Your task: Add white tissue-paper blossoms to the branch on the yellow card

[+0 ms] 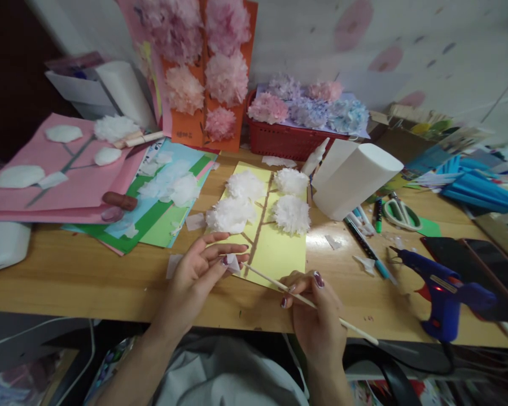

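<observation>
My left hand (207, 265) pinches a small piece of white tissue paper (233, 263) between thumb and fingers, above the lower left of a yellow sheet (279, 256). In my right hand (315, 301) lies a thin pale wooden stick (265, 276), slanting with its tip close to the tissue; I cannot tell whether they touch. On the yellow sheet a brown branch (262, 220) is drawn, with white tissue flowers (232, 213) to its left and further white flowers (292, 214) to its right.
A blue glue gun (442, 290) with a red light lies at right, near dark phones (495, 270), scissors (402, 213) and markers (366, 245). A paper roll (355, 177) and a red basket of flowers (288, 141) stand behind. Coloured papers (165, 217) lie left.
</observation>
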`<state>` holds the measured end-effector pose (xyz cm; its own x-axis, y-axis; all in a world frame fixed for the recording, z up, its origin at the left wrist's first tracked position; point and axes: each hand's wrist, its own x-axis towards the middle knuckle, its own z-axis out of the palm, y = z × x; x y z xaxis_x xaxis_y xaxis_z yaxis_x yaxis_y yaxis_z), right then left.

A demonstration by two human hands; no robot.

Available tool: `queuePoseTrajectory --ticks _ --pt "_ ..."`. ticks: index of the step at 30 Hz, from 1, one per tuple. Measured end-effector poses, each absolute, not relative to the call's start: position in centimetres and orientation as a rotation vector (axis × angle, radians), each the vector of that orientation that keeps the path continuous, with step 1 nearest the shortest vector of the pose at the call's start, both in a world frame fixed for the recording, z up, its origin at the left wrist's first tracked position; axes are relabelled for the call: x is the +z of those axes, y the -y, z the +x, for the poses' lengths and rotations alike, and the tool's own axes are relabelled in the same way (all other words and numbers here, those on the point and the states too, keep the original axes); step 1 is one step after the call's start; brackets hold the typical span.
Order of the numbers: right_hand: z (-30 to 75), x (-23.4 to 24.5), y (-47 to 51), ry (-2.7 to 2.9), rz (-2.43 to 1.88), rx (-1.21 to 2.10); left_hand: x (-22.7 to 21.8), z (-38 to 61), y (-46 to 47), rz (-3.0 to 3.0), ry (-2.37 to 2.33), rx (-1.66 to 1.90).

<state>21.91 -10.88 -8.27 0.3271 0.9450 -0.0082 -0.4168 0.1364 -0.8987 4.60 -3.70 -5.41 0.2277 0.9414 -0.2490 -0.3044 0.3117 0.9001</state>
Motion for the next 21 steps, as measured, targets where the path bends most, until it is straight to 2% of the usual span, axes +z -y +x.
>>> queuePoseTrajectory --ticks 9,21 --pt "22.5 -8.9 10.8 0.778 -0.943 1.1 -5.4 4.7 4.0 0.647 -0.951 1.001" --pt "22.4 -9.0 10.7 0.899 -0.89 1.088 -5.3 5.0 4.5 0.712 -0.881 0.937"
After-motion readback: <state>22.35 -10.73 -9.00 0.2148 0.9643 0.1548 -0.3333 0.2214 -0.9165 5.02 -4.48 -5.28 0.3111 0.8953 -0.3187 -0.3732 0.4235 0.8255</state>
